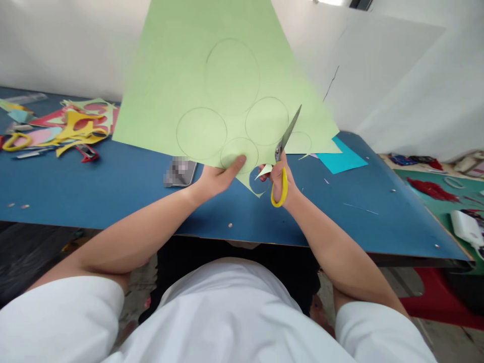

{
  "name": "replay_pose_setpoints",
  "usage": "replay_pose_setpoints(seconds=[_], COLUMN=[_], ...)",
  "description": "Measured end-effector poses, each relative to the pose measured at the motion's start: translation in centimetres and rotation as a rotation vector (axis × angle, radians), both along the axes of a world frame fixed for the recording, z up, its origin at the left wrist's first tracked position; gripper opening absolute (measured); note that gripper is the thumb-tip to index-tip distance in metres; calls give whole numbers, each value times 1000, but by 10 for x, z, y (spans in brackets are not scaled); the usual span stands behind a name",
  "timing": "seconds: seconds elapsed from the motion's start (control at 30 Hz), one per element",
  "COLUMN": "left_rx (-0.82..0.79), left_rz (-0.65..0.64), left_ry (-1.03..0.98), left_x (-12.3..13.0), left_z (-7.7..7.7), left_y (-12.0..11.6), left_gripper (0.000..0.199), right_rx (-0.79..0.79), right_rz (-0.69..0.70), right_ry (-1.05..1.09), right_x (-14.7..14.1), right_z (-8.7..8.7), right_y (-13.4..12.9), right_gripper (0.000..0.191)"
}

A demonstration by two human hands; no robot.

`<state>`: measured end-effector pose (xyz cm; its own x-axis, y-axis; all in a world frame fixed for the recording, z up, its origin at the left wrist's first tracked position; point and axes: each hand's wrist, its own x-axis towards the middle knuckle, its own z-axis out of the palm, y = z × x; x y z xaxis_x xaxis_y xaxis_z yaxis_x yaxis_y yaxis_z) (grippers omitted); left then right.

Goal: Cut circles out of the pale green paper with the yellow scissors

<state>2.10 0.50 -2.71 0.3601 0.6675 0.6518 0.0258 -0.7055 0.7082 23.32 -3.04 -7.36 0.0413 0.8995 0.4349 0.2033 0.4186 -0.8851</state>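
A large sheet of light green paper [162, 75] is held up above the table, with several circles drawn on it in thin dark line. My left hand [221, 176] grips its lower edge, thumb on the front face and fingers hidden behind. Yellow-handled scissors [284, 151] are in my right hand [283, 181], blades pointing up and to the right across the sheet beside a drawn circle. Near the right fingers, the paper's lower edge has a curved cut-out, and a thin strip of green paper [264, 171] curls there.
The blue table [132, 186] bears a phone [181, 171], a bright blue paper [342, 154] and a pile of coloured scraps [83, 121]. At left lie a red cutter [87, 152] and another yellow handle [17, 142]. A green table [423, 181] with a white device [467, 227] stands at right.
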Motion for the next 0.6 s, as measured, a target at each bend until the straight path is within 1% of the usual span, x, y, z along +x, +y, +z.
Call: replay_pose_setpoints(seconds=[0.13, 0.33, 0.47, 0.6], left_rx=[-11, 20, -22, 7], left_rz=[-10, -91, -130, -151], left_ry=[5, 5, 58, 89], left_x=[0, 1, 1, 2], left_z=[-1, 0, -1, -3], left_y=[0, 1, 1, 1], left_gripper=[49, 50, 52, 55], right_rx=[-70, -84, -57, -4], right_rz=[-19, -29, -41, -53], right_ry=[98, 138, 102, 14], right_x=[-3, -5, -6, -6], right_z=[6, 9, 10, 11], right_y=[-3, -4, -5, -6], right_gripper=[119, 127, 124, 116])
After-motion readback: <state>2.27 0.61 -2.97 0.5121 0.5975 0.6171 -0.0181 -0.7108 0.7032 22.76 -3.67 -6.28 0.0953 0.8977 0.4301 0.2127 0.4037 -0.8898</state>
